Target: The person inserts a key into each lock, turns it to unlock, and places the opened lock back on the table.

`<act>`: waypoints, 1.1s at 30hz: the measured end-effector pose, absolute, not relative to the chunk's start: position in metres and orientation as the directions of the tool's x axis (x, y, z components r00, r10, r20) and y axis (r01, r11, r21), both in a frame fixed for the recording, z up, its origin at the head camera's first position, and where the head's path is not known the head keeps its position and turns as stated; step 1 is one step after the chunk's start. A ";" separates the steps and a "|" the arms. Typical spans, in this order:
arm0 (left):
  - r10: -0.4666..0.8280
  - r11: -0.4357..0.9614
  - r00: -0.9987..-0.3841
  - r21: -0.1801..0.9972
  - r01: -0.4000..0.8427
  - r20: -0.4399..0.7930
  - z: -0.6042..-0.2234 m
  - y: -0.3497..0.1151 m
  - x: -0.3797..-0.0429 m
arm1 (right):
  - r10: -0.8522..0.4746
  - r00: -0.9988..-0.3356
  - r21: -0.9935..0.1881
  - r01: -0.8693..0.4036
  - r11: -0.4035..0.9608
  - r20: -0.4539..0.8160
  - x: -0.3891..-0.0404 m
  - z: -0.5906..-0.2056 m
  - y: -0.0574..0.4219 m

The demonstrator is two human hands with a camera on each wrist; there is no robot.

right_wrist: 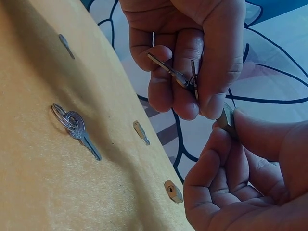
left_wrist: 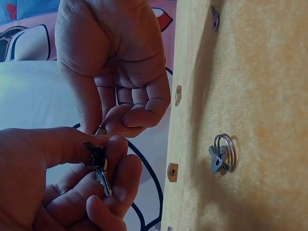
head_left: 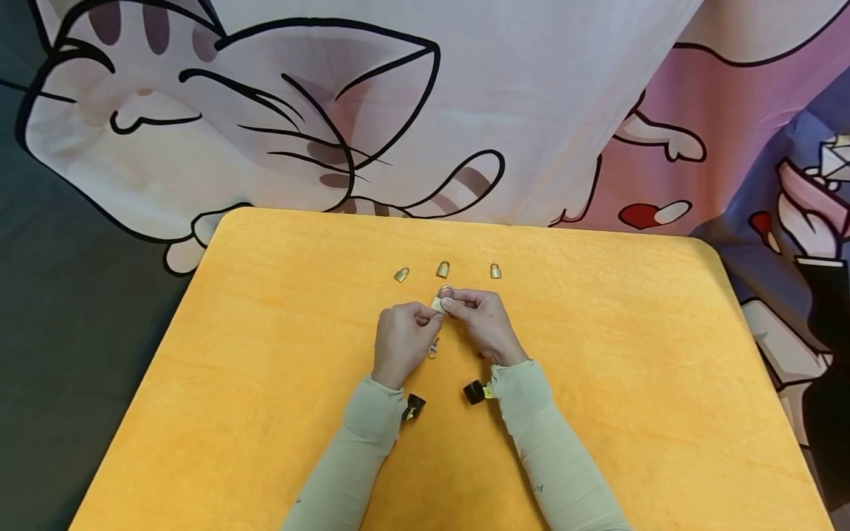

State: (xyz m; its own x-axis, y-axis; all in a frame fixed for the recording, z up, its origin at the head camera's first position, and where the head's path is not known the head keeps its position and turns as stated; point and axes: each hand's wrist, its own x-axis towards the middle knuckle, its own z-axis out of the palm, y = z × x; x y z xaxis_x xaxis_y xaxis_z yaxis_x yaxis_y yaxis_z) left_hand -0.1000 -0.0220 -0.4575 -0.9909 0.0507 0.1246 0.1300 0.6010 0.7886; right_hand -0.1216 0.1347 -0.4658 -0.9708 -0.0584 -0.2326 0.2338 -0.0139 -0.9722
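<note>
A small brass padlock (head_left: 437, 303) with a silver shackle is pinched between the thumb and fingers of my right hand (head_left: 488, 324), above the table. Facing it, my left hand (head_left: 405, 335) holds a bunch of small keys (left_wrist: 102, 175), with a key grip between thumb and forefinger at the padlock's lower end. Fingertips hide whether a key sits in the keyhole. In the right wrist view two keys (right_wrist: 168, 70) stick out from the left hand's fingers, and the padlock (right_wrist: 227, 122) shows edge-on in the right hand.
Three more brass padlocks, left (head_left: 401, 274), middle (head_left: 443, 270) and right (head_left: 495, 271), stand or lie in a row beyond the hands. A ring with keys (right_wrist: 78, 127) lies on the yellow table (head_left: 265, 332) below the hands. Another key (left_wrist: 215, 19) lies to one side.
</note>
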 end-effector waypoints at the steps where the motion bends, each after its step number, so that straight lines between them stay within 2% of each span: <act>1: 0.051 0.603 -0.991 0.787 0.132 0.127 -0.458 -0.022 -0.100 | -0.061 -0.971 -0.972 0.233 -0.013 -0.232 -0.122 -0.466 0.135; 13: 0.047 0.626 -0.988 0.766 0.145 0.148 -0.456 -0.021 -0.099 | -0.057 -0.973 -0.974 0.225 -0.002 -0.224 -0.122 -0.467 0.134; 25: 0.041 0.693 -0.976 0.698 0.182 0.213 -0.455 -0.016 -0.096 | -0.062 -0.973 -0.975 0.224 -0.002 -0.224 -0.122 -0.467 0.135; 33: 0.043 0.687 -0.973 0.700 0.193 0.226 -0.454 -0.016 -0.095 | -0.062 -0.972 -0.974 0.227 0.003 -0.227 -0.122 -0.466 0.135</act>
State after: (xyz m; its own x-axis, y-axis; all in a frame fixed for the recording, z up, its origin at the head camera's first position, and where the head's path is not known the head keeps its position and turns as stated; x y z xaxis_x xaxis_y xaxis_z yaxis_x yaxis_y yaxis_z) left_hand -0.0949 -0.0159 -0.4537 -0.9731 0.0433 0.2262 0.1933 0.6874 0.7001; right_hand -0.1225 0.1350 -0.4659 -0.9720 -0.0619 -0.2265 0.2268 0.0028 -0.9739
